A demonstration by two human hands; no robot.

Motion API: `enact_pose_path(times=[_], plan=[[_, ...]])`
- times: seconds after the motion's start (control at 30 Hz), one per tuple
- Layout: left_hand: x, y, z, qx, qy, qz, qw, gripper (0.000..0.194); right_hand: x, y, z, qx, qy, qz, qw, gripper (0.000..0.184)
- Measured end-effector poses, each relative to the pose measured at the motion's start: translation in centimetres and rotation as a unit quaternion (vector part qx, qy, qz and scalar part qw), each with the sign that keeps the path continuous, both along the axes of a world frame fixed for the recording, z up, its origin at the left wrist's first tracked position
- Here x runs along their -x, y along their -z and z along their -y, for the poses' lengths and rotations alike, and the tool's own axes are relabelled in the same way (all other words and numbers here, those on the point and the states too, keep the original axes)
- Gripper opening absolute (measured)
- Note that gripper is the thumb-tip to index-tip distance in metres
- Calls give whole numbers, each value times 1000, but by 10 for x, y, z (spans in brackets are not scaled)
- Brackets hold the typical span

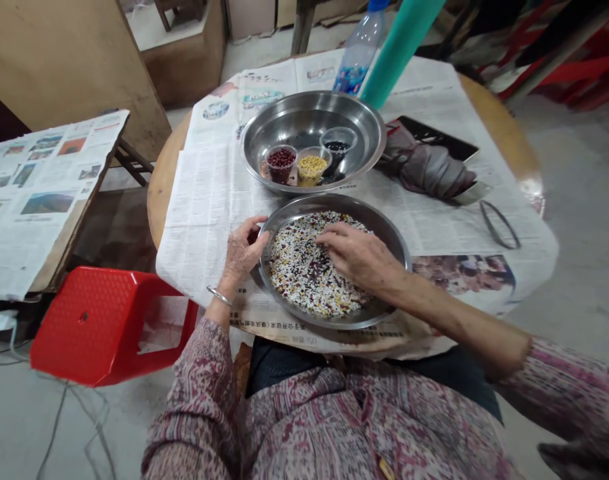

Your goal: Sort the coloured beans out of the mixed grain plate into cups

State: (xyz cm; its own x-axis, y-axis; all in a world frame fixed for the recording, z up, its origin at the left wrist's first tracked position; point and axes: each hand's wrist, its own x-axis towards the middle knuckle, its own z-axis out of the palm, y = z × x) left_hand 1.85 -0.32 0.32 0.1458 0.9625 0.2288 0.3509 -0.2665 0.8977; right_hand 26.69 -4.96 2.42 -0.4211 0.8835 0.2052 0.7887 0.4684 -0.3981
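A shallow round metal tray [407, 241] sits on the newspaper right in front of me, spread with mixed white, yellow, dark red and black grains and beans [304, 267]. My left hand [245, 248] grips the tray's left rim, thumb on top and fingers at the outer side. Over the middle of the mix, my right hand [357, 252] has its fingertips pinched together at the grains; anything between them is too small to make out. Behind stands a deeper metal basin [294, 110] holding clear cups of red beans [281, 160], yellow beans [311, 167] and black beans [337, 150].
Newspaper covers the round wooden table [167, 180]. A water bottle [359, 50] and a teal cylinder [401, 50] rise behind the basin. To the right lie a grey folded umbrella-like bundle [429, 167] and a dark flat object [441, 139]. A red stool [94, 320] is at left.
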Motion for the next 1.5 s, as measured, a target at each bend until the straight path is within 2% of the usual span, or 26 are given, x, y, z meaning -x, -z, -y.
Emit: enact_pose_path(times=[0.1,0.17,0.27,0.37,0.43,0.53,0.63,0.77,0.9,1.0,1.07,1.13,1.2,1.3,1.4,1.5], plan=[[0,-1,1,2,0,1,1000,25,12,-4,-7,-19,10,0,1000,29],[0,-2,1,1,2,0,1000,25,28,-6,-2,-25,-50,6,998,27],[0,-3,1,-5,0,-7,1000,25,45,-7,8,-28,-183,2,983,25],[0,-3,2,-6,-7,-13,1000,25,34,-4,11,-35,-230,8,972,17],[0,-3,2,-5,-7,-14,1000,25,14,-2,7,-42,-207,15,977,18],[0,-2,3,-10,-6,-14,1000,26,-18,-4,-2,-59,-109,1,992,21],[1,-2,2,-14,-7,-15,1000,26,-30,-11,-7,-23,-22,-4,999,17],[2,-2,1,-6,-9,-13,1000,26,-16,-25,-10,59,-31,84,994,17],[2,-2,1,-2,-11,-15,1000,26,1,-49,-23,75,-23,100,992,17],[2,-2,2,-3,-10,-13,1000,27,5,-73,-47,51,47,58,996,19],[2,-1,2,-5,-9,-3,1000,27,6,-87,-70,12,119,39,992,21],[2,1,2,-7,-7,7,1000,26,9,-96,-96,1,162,47,986,25],[2,2,2,-8,-5,13,1000,25,13,-102,-118,9,185,82,979,27],[2,1,3,-7,-5,8,1000,26,23,-105,-139,51,170,141,974,27],[3,0,3,-5,-6,-2,1000,26,31,-104,-146,90,154,184,967,28],[3,0,3,-8,-4,-6,1000,25,30,-98,-149,74,160,198,964,30]])
